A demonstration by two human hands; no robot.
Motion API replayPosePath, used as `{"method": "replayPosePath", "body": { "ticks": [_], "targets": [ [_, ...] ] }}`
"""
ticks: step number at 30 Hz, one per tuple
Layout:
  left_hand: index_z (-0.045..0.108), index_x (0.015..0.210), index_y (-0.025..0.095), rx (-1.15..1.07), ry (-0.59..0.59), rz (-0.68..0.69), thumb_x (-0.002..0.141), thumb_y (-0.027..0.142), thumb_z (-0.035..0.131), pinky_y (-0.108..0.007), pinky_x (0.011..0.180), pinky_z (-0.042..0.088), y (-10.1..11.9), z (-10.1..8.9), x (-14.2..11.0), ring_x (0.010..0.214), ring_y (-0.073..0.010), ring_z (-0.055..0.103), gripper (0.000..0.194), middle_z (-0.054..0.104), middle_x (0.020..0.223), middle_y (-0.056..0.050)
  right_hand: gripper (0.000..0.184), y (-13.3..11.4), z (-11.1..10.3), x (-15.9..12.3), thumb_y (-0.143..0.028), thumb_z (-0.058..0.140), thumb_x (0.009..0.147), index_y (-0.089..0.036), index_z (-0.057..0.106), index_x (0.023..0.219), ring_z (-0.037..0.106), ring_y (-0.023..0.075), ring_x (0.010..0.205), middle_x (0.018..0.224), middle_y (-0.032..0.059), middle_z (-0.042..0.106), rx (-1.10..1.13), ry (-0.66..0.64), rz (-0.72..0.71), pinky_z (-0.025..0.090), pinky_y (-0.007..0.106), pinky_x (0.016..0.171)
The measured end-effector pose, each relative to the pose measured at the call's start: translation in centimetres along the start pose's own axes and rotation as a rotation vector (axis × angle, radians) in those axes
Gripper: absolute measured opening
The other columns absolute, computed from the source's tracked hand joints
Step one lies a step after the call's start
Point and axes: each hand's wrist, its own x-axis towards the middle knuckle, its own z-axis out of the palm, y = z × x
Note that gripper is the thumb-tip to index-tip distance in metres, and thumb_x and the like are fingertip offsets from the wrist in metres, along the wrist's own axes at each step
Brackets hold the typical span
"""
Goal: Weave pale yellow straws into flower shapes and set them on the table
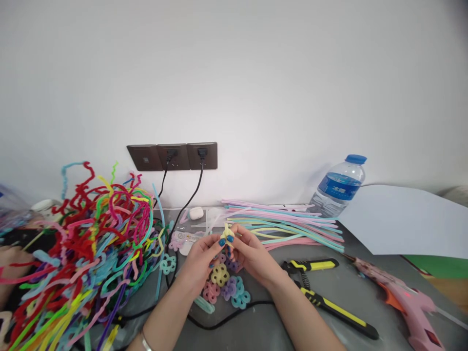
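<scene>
Yellow pipe-cleaner piece (227, 232) is resting between the left hand (202, 252) and right hand (251, 251), both pinching it with thumbs and fingers above looped flowers (220, 276), while forearms (173, 304) are converging from below.

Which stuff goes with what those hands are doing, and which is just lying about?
Probably for the job:
pale-yellow pipe cleaner, being held
looped pipe-cleaner flowers
straight pastel pipe cleaners
black-and-yellow pliers
pink glue gun

Probably just lying about:
water bottle
small white case
white sheet
</scene>
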Motion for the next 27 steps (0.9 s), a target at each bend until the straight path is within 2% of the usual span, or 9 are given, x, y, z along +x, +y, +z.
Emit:
{"method": "replayPosePath", "body": {
  "ticks": [5,9,11,14,18,20,24,25,27],
  "targets": [
    [0.071,0.075,0.013,-0.038,-0.109,-0.232,0.057,0.038,0.086,-0.016,0.044,0.026,1.4,-0.6,-0.7,0.051,-0.0039,0.035,0.034,0.055,0.064,0.0,0.03,-0.9,-1.1,-0.2,-0.044,0.071,0.08,-0.02,0.052,0.08,0.047,0.0081,0.055,0.067,-0.0051,0.054,-0.169,-0.103,-0.054,0.039,0.021,0.055],
    [0.071,0.075,0.012,-0.029,-0.169,-0.297,0.059,0.036,0.085,-0.017,0.045,0.029,1.6,-0.8,-0.7,0.052,-0.0048,0.037,0.032,0.054,0.066,-0.001,0.032,-1.1,-1.1,-0.3,-0.043,0.073,0.078,-0.019,0.052,0.08,0.047,0.0075,0.054,0.067,-0.0049,0.054,-0.128,-0.133,-0.001,0.038,0.02,0.053],
    [0.07,0.077,0.013,-0.053,-0.151,-0.296,0.059,0.037,0.085,-0.017,0.045,0.03,1.5,-0.6,-0.7,0.054,-0.0054,0.04,0.034,0.055,0.068,-0.001,0.033,-1.0,-1.1,-0.3,-0.043,0.074,0.077,-0.019,0.052,0.079,0.047,0.0071,0.053,0.067,-0.0054,0.054,-0.094,-0.108,-0.001,0.039,0.02,0.052],
    [0.069,0.078,0.014,-0.056,-0.085,-0.232,0.058,0.04,0.085,-0.018,0.046,0.031,1.3,-0.3,-0.6,0.056,-0.0065,0.043,0.036,0.055,0.067,0.0,0.032,-0.7,-1.2,-0.1,-0.043,0.074,0.077,-0.02,0.053,0.08,0.049,0.007,0.055,0.068,-0.0051,0.056,-0.093,-0.063,-0.019,0.04,0.02,0.054],
    [0.069,0.08,0.015,0.058,-0.034,-0.079,0.062,0.043,0.082,-0.018,0.048,0.032,0.6,0.0,-0.4,0.057,-0.0078,0.046,0.036,0.058,0.067,0.0,0.028,-0.5,-1.1,0.0,-0.043,0.071,0.08,-0.019,0.056,0.08,0.05,0.0075,0.056,0.068,-0.0043,0.056,-0.104,-0.042,-0.026,0.043,0.021,0.056],
    [0.068,0.08,0.016,0.141,0.002,0.056,0.067,0.043,0.079,-0.019,0.051,0.034,0.2,0.0,-0.3,0.059,-0.0096,0.049,0.031,0.059,0.068,0.0,0.028,-0.4,-0.8,0.0,-0.043,0.071,0.08,-0.019,0.055,0.08,0.05,0.0077,0.056,0.067,-0.0043,0.056,-0.045,-0.034,-0.021,0.044,0.021,0.058],
    [0.068,0.074,0.017,0.264,0.063,0.361,0.074,0.034,0.074,-0.023,0.068,0.042,-0.4,0.1,-0.2,0.072,-0.0133,0.054,0.019,0.061,0.072,-0.001,0.03,-0.2,0.0,-0.1,-0.041,0.073,0.079,-0.019,0.053,0.077,0.047,0.0064,0.054,0.065,-0.0046,0.054,0.106,-0.035,-0.013,0.042,0.019,0.056],
    [0.068,0.073,0.016,0.252,0.064,0.377,0.074,0.034,0.073,-0.023,0.068,0.042,-0.5,0.2,-0.3,0.072,-0.0131,0.054,0.018,0.06,0.072,-0.001,0.03,-0.1,0.2,-0.2,-0.041,0.073,0.079,-0.019,0.052,0.076,0.046,0.0062,0.053,0.064,-0.0046,0.054,0.126,-0.038,-0.018,0.041,0.018,0.055],
    [0.067,0.072,0.016,0.177,0.047,0.311,0.074,0.036,0.074,-0.021,0.06,0.039,-0.4,0.4,-0.3,0.063,-0.0105,0.05,0.021,0.058,0.068,0.001,0.031,-0.1,0.4,-0.2,-0.041,0.073,0.079,-0.019,0.052,0.074,0.045,0.0062,0.052,0.062,-0.0046,0.053,0.134,-0.039,-0.027,0.039,0.018,0.053]
  ]
}}
